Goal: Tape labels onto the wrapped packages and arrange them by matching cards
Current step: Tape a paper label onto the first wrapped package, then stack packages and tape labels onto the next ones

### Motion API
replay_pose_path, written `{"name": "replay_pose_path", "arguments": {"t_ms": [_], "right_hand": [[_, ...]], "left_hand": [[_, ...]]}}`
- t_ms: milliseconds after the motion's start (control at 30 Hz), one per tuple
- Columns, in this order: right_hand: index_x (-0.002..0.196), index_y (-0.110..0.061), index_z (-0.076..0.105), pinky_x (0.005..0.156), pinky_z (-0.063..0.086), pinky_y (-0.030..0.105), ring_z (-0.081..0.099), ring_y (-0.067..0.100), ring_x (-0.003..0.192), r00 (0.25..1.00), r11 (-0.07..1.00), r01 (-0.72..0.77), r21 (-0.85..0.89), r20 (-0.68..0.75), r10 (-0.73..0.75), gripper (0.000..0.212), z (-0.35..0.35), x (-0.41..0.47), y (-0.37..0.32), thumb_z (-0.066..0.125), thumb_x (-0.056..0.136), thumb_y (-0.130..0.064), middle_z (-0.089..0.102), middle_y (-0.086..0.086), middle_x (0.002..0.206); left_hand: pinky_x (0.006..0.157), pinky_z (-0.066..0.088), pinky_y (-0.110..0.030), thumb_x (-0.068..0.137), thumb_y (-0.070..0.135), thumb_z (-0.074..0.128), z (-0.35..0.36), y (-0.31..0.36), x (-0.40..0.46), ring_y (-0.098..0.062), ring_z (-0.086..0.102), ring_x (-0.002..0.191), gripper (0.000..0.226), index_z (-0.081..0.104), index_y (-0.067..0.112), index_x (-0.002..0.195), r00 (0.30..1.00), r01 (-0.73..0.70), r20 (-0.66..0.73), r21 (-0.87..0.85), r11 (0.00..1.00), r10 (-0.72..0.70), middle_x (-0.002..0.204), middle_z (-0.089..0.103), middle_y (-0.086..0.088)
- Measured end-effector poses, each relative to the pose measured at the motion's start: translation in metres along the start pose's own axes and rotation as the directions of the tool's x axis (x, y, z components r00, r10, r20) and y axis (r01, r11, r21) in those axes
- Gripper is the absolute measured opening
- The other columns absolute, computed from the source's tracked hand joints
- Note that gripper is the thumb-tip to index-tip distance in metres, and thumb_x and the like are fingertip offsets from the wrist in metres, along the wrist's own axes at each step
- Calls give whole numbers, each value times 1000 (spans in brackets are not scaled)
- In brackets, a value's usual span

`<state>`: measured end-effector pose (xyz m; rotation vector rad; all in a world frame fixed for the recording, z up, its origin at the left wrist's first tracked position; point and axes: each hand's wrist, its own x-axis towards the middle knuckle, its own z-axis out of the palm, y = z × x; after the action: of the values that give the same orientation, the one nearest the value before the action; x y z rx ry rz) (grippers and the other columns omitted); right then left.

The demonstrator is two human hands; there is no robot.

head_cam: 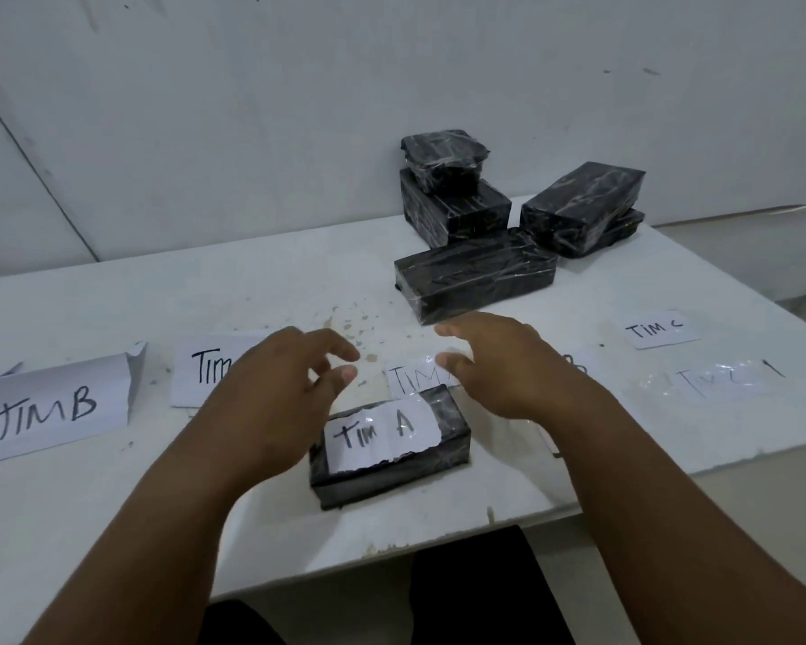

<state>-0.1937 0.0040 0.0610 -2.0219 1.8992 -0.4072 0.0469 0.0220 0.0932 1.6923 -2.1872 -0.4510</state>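
Black packages (pixel 473 279), white labels (pixel 382 435)

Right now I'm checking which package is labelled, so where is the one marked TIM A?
The TIM A package lies at the table's near edge, centre, just below both open hands.

Two bare forearms enter from the lower edge, each uncovered along its whole visible length, with no sleeve, watch, ring or glove. The left hand (pixel 280 388) and the right hand (pixel 508 360) show short, unpainted nails on the thumbs and fingers. Below and between the forearms, dark black clothing (pixel 466 593) covers the person's lap.
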Motion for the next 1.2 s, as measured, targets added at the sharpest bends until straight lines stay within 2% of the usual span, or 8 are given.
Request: {"name": "replay_pose_path", "arguments": {"t_ms": [133, 300, 467, 633, 833, 1000, 1067, 1200], "right_hand": [[148, -30, 48, 114, 27, 46, 38, 22, 145, 993, 985, 5, -171, 117, 16, 56, 6, 21, 0, 49, 100, -59, 46, -3, 157], [132, -30, 64, 106, 32, 49, 46, 26, 133, 995, 970, 15, -242, 94, 8, 49, 11, 34, -2, 52, 96, -62, 53, 1, 143], [111, -31, 72, 98, 33, 44, 54, 22, 117, 999, 980, 10, -197, 48, -1, 29, 9, 43, -4, 62, 94, -53, 62, -3, 122], [102, -33, 63, 96, 30, 42, 53, 21, 116, 999, 989, 18, -148, 48, -11, 10, 7, 46, -1, 60, 99, -42, 59, -6, 116], [97, -31, 64, 101, 31, 41, 55, 13, 106, 999, 999, 39, -11, 28, -39, 11, 8, 42, 5, 59, 100, -41, 63, -13, 104], [94, -33, 64, 105, 32, 40, 56, 7, 102, 992, 984, 123, 127, -50, -118, 12, 4, 34, 6, 60, 99, -44, 63, -17, 101], [92, -34, 64, 102, 37, 40, 57, 6, 100, 989, 979, 140, 151, -74, -130, 13, 2, 32, 5, 62, 97, -45, 64, -18, 98], [87, -31, 64, 75, 53, 32, 61, 6, 80, 987, 926, 131, 353, -131, -89, 18, -11, 29, 6, 69, 92, -47, 67, -11, 85]], "left_hand": [[77, 51, -27, 99, 48, 56, 15, 13, 26, 1, 61, 87, 12, 65, 41, 102, 992, -1, 123, 16, 1000, -1, 96, 65, 19], [77, 57, -31, 101, 46, 54, 33, 25, 44, -3, 64, 80, 16, 67, 37, 100, 978, 13, 211, -23, 1000, -8, 91, 72, 12], [90, 49, -32, 98, 48, 59, 41, 22, 64, -11, 59, 103, 32, 56, 38, 129, 982, 29, 185, 28, 999, -34, 115, 66, 11], [97, 44, -30, 101, 44, 56, 44, 17, 75, -15, 56, 119, 41, 49, 37, 141, 981, 8, 193, 16, 1000, -11, 138, 58, 6], [108, 36, -33, 106, 43, 47, 51, 19, 76, -18, 45, 139, 47, 42, 34, 151, 966, -16, 257, 16, 1000, 11, 156, 45, 4], [82, 46, -29, 103, 34, 56, 48, 19, 80, -10, 59, 103, 8, 63, 34, 106, 977, -91, 190, -49, 995, 99, 112, 66, 12], [79, 51, -30, 100, 32, 60, 42, 19, 81, -7, 60, 90, 8, 63, 34, 93, 980, -106, 161, -69, 992, 116, 94, 67, 13], [70, 47, -26, 99, 34, 61, 30, 23, 83, -4, 60, 79, 10, 64, 35, 90, 988, -128, 68, -151, 980, 140, 89, 68, 14]]}}
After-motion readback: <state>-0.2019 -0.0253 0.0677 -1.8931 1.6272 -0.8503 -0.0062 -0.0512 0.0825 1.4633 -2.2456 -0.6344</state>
